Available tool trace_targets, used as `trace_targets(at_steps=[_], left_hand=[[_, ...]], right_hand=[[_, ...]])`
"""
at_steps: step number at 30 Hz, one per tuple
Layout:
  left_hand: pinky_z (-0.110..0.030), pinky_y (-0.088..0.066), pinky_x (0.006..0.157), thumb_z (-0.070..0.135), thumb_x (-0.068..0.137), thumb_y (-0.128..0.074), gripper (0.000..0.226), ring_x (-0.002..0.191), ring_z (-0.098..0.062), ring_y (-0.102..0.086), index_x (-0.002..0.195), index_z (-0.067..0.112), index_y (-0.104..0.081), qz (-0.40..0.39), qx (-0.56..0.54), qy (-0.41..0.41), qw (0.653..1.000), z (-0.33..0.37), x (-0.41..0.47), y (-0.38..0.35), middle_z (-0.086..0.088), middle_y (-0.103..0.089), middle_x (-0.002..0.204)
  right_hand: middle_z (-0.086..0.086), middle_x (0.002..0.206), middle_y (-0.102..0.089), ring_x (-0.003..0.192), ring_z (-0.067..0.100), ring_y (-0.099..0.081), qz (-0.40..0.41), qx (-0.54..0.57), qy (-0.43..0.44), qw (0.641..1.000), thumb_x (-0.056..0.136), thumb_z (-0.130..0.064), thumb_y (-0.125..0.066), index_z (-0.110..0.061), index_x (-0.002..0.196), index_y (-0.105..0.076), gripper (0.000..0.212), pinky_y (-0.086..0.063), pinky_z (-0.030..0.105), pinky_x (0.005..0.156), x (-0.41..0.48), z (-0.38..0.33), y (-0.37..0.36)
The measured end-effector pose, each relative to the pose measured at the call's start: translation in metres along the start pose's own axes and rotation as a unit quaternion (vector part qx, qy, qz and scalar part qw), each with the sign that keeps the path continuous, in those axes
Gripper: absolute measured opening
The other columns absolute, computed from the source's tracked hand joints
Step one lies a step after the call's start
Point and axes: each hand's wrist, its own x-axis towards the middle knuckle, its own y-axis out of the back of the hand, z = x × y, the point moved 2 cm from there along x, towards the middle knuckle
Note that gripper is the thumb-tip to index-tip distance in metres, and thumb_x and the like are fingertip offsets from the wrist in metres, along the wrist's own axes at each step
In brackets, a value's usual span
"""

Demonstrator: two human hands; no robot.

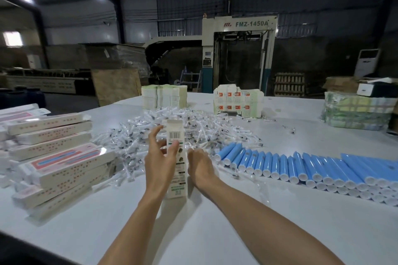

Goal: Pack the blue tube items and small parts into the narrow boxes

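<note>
The tubes (277, 164) are light blue with white caps. The narrow box (174, 129) is white with a black barcode.

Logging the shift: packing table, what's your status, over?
Left hand grips narrow box, stood on end, top open. Right hand at small parts, fingers hidden. Blue tubes in a row, right side. Nothing blocking.
</note>
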Motion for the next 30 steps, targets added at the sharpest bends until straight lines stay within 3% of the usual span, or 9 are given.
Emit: trace_targets(at_steps=[4, 7, 10, 13, 16, 18, 23, 26, 30], left_hand=[[-0.024, -0.052, 0.071, 0.032, 0.102, -0.071, 0.056, 0.087, 0.012, -0.070, 0.147, 0.048, -0.042, -0.009, -0.013, -0.003, 1.000, 0.001, -0.001, -0.001, 0.019, -0.070, 0.112], [-0.018, -0.052, 0.064, 0.032, 0.100, -0.075, 0.052, 0.082, 0.005, -0.073, 0.140, 0.046, -0.044, -0.007, -0.025, 0.011, 1.000, 0.002, -0.002, -0.001, 0.015, -0.072, 0.110], [-0.010, -0.050, 0.056, 0.033, 0.096, -0.079, 0.054, 0.079, 0.004, -0.073, 0.133, 0.046, -0.044, -0.015, -0.026, 0.018, 0.999, 0.005, -0.006, -0.003, 0.019, -0.067, 0.105], [-0.027, -0.058, 0.070, 0.031, 0.093, -0.083, 0.055, 0.086, -0.003, -0.074, 0.134, 0.037, -0.047, -0.043, -0.054, 0.044, 0.997, 0.009, -0.011, -0.010, 0.009, -0.072, 0.111], [-0.025, -0.058, 0.071, 0.033, 0.089, -0.086, 0.057, 0.090, -0.003, -0.075, 0.131, 0.039, -0.049, -0.095, -0.075, 0.053, 0.991, 0.016, -0.020, -0.021, 0.012, -0.074, 0.111], [-0.024, -0.061, 0.068, 0.033, 0.086, -0.088, 0.058, 0.090, -0.007, -0.077, 0.129, 0.040, -0.051, -0.135, -0.097, 0.057, 0.984, 0.022, -0.030, -0.031, 0.007, -0.078, 0.106], [-0.026, -0.063, 0.069, 0.040, 0.077, -0.090, 0.063, 0.093, -0.019, -0.080, 0.128, 0.033, -0.053, -0.238, -0.140, 0.059, 0.959, 0.047, -0.054, -0.066, 0.009, -0.080, 0.108], [-0.025, -0.062, 0.073, 0.035, 0.083, -0.091, 0.062, 0.095, -0.020, -0.079, 0.130, 0.033, -0.050, -0.288, -0.128, 0.027, 0.949, 0.065, -0.064, -0.090, 0.004, -0.079, 0.111], [-0.028, -0.061, 0.076, 0.031, 0.085, -0.091, 0.064, 0.092, -0.019, -0.076, 0.130, 0.032, -0.047, -0.323, -0.128, -0.006, 0.938, 0.085, -0.079, -0.119, 0.001, -0.078, 0.109]], right_hand=[[0.012, 0.100, -0.068, 0.089, 0.030, -0.069, 0.014, 0.001, 0.024, 1.000, 0.101, -0.004, -0.056, -0.006, 0.110, -0.062, 0.011, -0.062, 0.045, 0.079, -0.007, -0.004, 0.005], [0.007, 0.112, -0.064, 0.094, 0.025, -0.066, 0.032, 0.038, 0.016, 0.999, 0.097, 0.004, -0.061, -0.017, 0.140, -0.045, 0.049, -0.061, 0.044, 0.080, -0.015, 0.006, 0.027], [-0.002, 0.102, -0.061, 0.086, 0.020, -0.065, 0.062, 0.154, -0.034, 0.986, 0.099, 0.001, -0.057, -0.029, 0.142, -0.038, 0.056, -0.059, 0.046, 0.071, -0.031, 0.031, 0.063], [-0.007, 0.108, -0.056, 0.079, 0.014, -0.069, 0.061, 0.282, -0.045, 0.956, 0.106, -0.005, -0.051, -0.043, 0.152, -0.027, 0.065, -0.050, 0.032, 0.054, -0.056, 0.063, 0.100], [-0.009, 0.115, -0.059, 0.070, 0.006, -0.072, 0.091, 0.350, -0.041, 0.932, 0.107, -0.005, -0.052, -0.056, 0.153, -0.022, 0.075, -0.053, 0.025, 0.051, -0.087, 0.092, 0.133], [-0.004, 0.122, -0.056, 0.076, 0.013, -0.077, 0.126, 0.382, -0.024, 0.915, 0.104, -0.002, -0.055, -0.051, 0.151, -0.032, 0.071, -0.055, 0.020, 0.059, -0.101, 0.105, 0.152], [0.022, 0.107, -0.057, 0.089, 0.032, -0.077, 0.184, 0.475, 0.024, 0.860, 0.103, -0.001, -0.059, -0.032, 0.130, -0.061, 0.040, -0.065, 0.036, 0.072, -0.105, 0.097, 0.199], [0.012, 0.104, -0.070, 0.094, 0.029, -0.076, 0.213, 0.487, 0.079, 0.844, 0.106, -0.011, -0.060, -0.032, 0.135, -0.059, 0.036, -0.063, 0.031, 0.074, -0.100, 0.078, 0.230], [0.004, 0.098, -0.079, 0.093, 0.018, -0.077, 0.252, 0.432, 0.130, 0.856, 0.103, -0.018, -0.066, -0.032, 0.139, -0.050, 0.041, -0.057, 0.018, 0.078, -0.098, 0.066, 0.253]])
